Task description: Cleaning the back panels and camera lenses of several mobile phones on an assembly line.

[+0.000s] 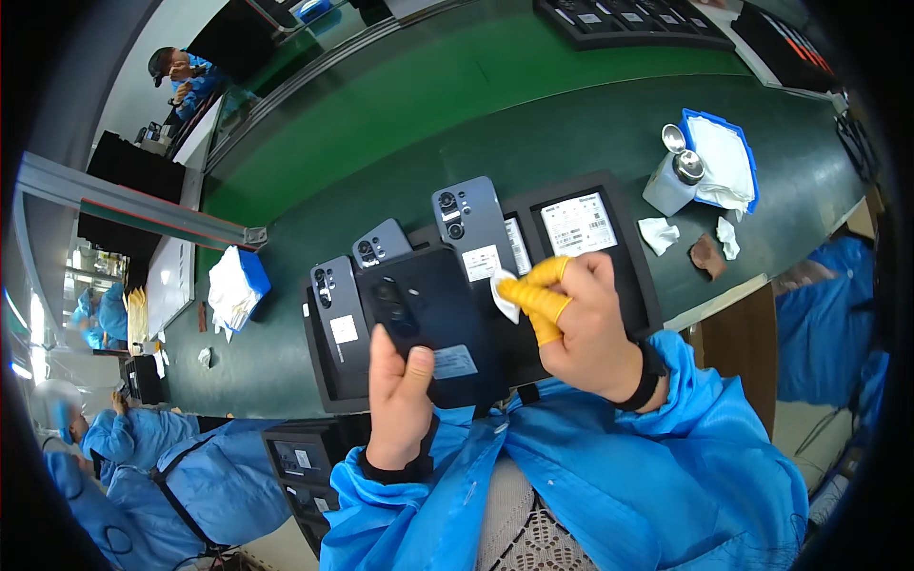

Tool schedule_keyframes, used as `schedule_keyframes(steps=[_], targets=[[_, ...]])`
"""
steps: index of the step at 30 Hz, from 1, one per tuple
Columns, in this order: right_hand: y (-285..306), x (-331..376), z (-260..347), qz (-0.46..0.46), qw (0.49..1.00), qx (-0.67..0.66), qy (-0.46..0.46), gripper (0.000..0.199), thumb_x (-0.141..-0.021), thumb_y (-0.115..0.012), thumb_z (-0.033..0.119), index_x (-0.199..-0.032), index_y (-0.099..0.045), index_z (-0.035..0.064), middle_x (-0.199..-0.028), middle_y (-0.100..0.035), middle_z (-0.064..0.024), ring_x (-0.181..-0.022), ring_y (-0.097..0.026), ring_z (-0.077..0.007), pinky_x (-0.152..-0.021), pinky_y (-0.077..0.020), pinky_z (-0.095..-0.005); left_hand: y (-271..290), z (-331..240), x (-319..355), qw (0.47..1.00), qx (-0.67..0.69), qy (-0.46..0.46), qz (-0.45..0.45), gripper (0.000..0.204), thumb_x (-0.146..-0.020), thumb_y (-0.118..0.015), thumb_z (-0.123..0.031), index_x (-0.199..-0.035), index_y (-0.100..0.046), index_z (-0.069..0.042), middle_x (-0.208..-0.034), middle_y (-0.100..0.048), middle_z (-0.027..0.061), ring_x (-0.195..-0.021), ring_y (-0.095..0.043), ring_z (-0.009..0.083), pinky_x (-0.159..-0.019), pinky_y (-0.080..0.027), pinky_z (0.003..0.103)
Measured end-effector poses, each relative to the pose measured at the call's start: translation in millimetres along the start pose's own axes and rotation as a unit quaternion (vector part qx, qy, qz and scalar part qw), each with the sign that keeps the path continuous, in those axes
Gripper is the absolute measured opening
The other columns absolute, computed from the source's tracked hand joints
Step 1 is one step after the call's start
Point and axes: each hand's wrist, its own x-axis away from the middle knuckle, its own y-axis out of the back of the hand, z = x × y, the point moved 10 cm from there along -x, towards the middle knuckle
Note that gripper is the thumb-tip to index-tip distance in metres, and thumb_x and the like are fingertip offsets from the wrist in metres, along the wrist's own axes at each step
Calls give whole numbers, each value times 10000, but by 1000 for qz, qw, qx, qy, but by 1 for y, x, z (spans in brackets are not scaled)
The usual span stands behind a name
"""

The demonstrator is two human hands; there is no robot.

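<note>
Stretching across the view, a dark green workbench (543, 157) carries a black compartmented tray (633, 257), on which three blue-grey smartphones (483, 226) lie. Over the tray's near side, a dark smartphone (446, 305), camera side up, sits in the left hand (398, 409), which is closed on its lower left edge. Curled beside its right edge, the right hand (592, 324) pinches a white wipe (502, 306) with fingers in yellow finger cots (538, 298).
</note>
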Motion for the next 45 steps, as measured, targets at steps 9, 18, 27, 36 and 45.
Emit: schedule_keyframes(steps=[9,18,27,36,45], targets=[[61,30,-38,-40,990,17,-131,373,-745,-681,-17,-1097,-714,99,-920,-606,-65,-813,-554,-260,-753,-445,-346,-73,45,-69,988,81,108,71,332,-1007,-482,-117,-1317,-430,-9,-1211,-585,102,-1102,-554,159,-946,-441,313],[124,68,-102,-43,959,155,-234,288,-769,-638,-34,-1031,-722,51,-897,-596,-109,-783,-580,-282,-663,-468,-350,-133,115,-110,975,58,174,124,328,-1000,-396,-47,-1322,-429,3,-1288,-549,140,-1157,-561,232,-980,-456,377],[92,101,-146,49,952,199,-229,281,-714,-661,-42,-985,-719,1,-980,-612,-138,-898,-596,-313,-800,-503,-372,-103,55,-61,980,-135,30,141,415,-976,-446,-29,-1380,-381,38,-1400,-458,177,-1299,-465,254,-1088,-354,353],[95,45,-139,50,946,287,-142,253,-724,-661,-2,-964,-739,21,-984,-653,-103,-872,-575,-280,-791,-486,-369,-45,40,-2,901,-407,-47,143,234,-850,-685,-59,-1056,-614,28,-894,-629,90,-816,-605,173,-749,-488,290],[69,42,-164,73,924,339,-162,217,-676,-627,-53,-863,-722,3,-865,-607,-143,-791,-605,-334,-698,-494,-417,-29,39,28,830,-514,-176,127,438,-638,-829,-156,-1026,-665,-34,-904,-624,93,-923,-570,290,-831,-426,396]])
